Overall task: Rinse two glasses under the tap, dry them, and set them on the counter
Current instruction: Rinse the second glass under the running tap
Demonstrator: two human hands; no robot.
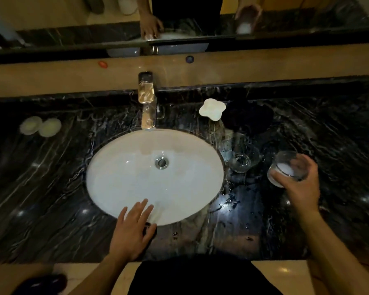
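My right hand [300, 184] grips a clear glass [284, 167] with something white inside, held just above the black marble counter [339, 145] to the right of the basin. A second clear glass [242, 161] stands on the counter between the basin and the held glass. My left hand [134, 228] lies flat, fingers spread, on the near rim of the white oval sink [119, 177] and holds nothing. The metal tap [147, 103] stands behind the basin; I see no water running from it.
A white flower-shaped dish [212, 109] sits right of the tap with a dark cloth-like shape [249, 118] beside it. Two pale round objects [41, 126] lie at the far left. Water drops glisten right of the basin. A mirror runs along the back.
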